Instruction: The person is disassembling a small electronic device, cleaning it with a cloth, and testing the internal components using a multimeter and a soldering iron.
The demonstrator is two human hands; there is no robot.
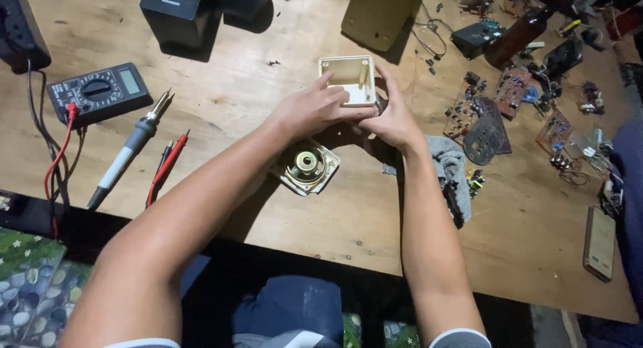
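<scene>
My left hand and my right hand both grip a cream plastic box shell, an open square housing with its hollow side facing up. The left fingers lie across its near edge and the right hand wraps its right side. Just below the hands a loudspeaker driver in a square cream frame lies on the wooden table, magnet up, partly under my left wrist.
A black multimeter with red and black probes and a soldering iron lie at the left. Black speaker boxes and a beige box stand at the back. Circuit boards, a grey rag and a phone lie right.
</scene>
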